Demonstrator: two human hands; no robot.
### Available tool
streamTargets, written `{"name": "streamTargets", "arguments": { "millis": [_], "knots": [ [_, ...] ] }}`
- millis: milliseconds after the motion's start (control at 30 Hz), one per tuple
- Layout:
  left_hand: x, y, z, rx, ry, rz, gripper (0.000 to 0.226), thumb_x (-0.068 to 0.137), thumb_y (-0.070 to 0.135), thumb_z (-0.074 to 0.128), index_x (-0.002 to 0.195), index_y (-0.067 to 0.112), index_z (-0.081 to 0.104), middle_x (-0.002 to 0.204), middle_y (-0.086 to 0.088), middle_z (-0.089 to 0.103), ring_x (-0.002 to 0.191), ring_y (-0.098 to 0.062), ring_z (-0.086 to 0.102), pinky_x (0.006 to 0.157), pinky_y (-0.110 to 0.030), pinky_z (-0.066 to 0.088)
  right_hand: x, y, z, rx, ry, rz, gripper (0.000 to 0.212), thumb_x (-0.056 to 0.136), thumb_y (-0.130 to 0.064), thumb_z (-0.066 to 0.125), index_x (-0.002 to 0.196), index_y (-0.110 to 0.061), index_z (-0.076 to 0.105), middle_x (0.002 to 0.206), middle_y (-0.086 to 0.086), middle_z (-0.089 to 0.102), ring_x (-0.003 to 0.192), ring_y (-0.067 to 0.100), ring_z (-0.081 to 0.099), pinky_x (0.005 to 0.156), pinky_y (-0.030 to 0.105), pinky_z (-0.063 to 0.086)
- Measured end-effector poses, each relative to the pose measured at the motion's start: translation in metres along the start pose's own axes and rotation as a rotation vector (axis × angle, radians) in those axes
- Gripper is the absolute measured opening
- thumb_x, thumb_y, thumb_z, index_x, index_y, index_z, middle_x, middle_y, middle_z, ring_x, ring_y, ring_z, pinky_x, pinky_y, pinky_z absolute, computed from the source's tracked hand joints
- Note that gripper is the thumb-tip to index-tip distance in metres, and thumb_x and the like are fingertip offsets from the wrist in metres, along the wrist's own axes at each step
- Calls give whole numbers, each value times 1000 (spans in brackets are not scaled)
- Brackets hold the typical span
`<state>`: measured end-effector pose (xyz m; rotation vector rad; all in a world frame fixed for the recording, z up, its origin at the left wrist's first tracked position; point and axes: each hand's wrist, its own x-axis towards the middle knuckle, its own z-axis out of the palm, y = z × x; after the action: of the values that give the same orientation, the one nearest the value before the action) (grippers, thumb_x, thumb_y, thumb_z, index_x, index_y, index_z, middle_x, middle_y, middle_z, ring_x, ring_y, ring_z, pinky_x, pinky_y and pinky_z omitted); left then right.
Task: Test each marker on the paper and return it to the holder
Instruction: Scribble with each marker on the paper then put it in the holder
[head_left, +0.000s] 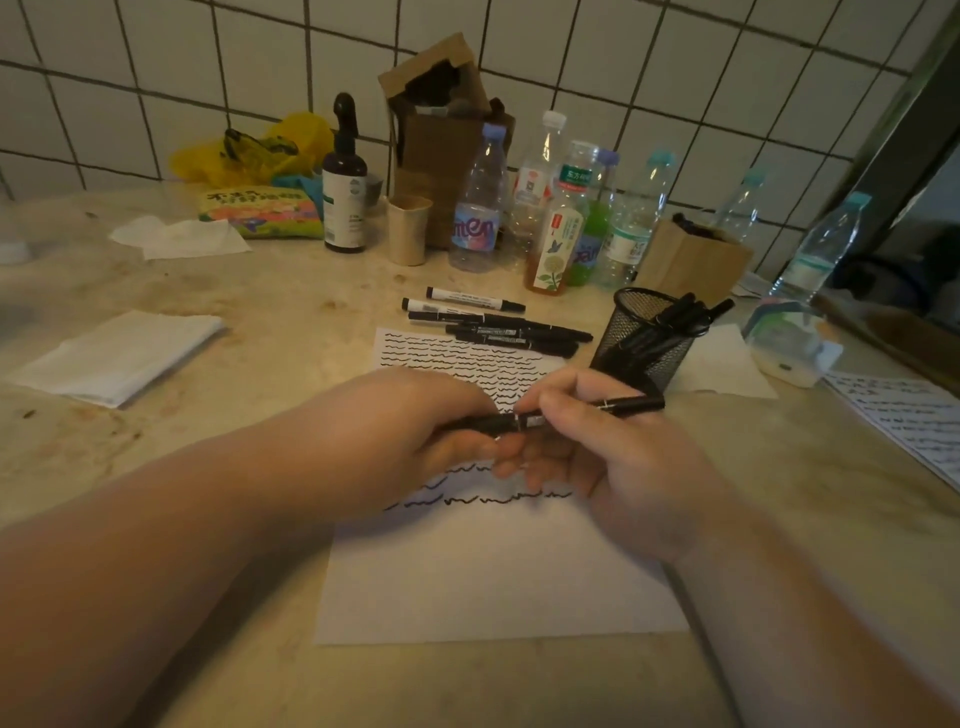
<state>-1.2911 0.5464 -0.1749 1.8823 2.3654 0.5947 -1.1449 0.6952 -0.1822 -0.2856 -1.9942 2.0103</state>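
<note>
Marker gripped by both hands' fingers above paper (lower half blank), holder beyond right edge

5 loose markers (1 held)

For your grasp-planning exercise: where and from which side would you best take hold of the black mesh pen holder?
Grip the mesh holder low on its round wall, coming from its left front side. Markers lean out over the right rim, so a grasp from above or the right would probably hit them.
</note>
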Motion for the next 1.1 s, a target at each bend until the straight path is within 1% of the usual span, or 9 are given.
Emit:
{"name": "streamTargets", "arguments": {
  "millis": [67, 200, 267, 400, 567, 733, 833, 967, 1100],
  "knots": [
    [1, 0, -1, -23, -32, -29, 20, 96, 44, 49, 107, 33, 62, 94, 9, 67, 84, -8, 57, 76, -30, 48, 1, 0, -4, -36, -24, -75, 20, 87, -30, 62, 90, -12, 70, 80, 19, 72, 65, 28, 68, 60, 32, 54],
    [2, 3, -8, -131, -265, 15, 19, 99, 45, 42, 90, 39, 57, 75, 16, 59, 67, 3, 53, 59, -12, 40, 2, 3, -14, -134, -56, -157, 15, 87, -18, 66, 74, -10, 68, 60, 15, 64, 46, 23, 54, 43, 29, 43],
    [-3, -2, -14, -162, -350, 8, 22, 100, 43, 41, 86, 39, 57, 73, 17, 58, 65, 3, 53, 60, -11, 40, 1, 0, -22, -59, 30, -186, 14, 77, -16, 67, 64, -11, 66, 50, 13, 57, 38, 22, 46, 40, 30, 31],
    [-7, -24, -20, -131, -151, -133, 15, 95, 49, 46, 86, 44, 57, 78, 20, 63, 73, 1, 57, 62, -18, 41, 3, -6, -40, 133, 266, -198, 33, 91, -9, 50, 63, -10, 67, 46, 9, 53, 35, 16, 45, 34, 20, 32],
    [1, -25, -8, -24, -50, -178, 18, 90, 54, 52, 99, 40, 61, 80, 18, 62, 73, 0, 56, 61, -22, 43, 4, 0, -29, -68, 215, -74, 27, 97, -8, 51, 89, -11, 77, 72, 16, 69, 61, 24, 61, 54, 31, 46],
    [1, -32, -1, -9, -68, -218, 21, 97, 44, 50, 113, 40, 62, 99, 18, 65, 87, -1, 58, 76, -24, 49, -2, -2, -29, -232, 206, -39, 26, 96, -18, 59, 77, -13, 77, 60, 10, 61, 57, 22, 52, 53, 29, 40],
    [2, -35, -1, -10, -43, -227, 17, 98, 40, 50, 110, 39, 62, 90, 20, 62, 81, -1, 56, 65, -20, 43, -4, -3, -18, -356, 158, -50, 27, 96, -19, 60, 74, -11, 73, 56, 6, 57, 51, 14, 51, 47, 19, 41],
    [1, -39, -2, -12, -36, -238, 17, 97, 42, 52, 108, 39, 64, 83, 20, 61, 76, 0, 56, 61, -19, 39, 0, 0, -20, -541, 374, -15, 36, 95, -25, 60, 62, -12, 64, 53, -3, 48, 56, 9, 47, 56, 25, 40],
    [0, -41, -1, -8, -41, -229, 18, 96, 45, 52, 109, 39, 63, 85, 21, 62, 77, 1, 56, 62, -18, 41, 5, 0, -28, -565, 601, 62, 16, 90, -24, 61, 76, -16, 65, 76, 18, 61, 75, 23, 57, 72, 41, 48]
  ]
}}
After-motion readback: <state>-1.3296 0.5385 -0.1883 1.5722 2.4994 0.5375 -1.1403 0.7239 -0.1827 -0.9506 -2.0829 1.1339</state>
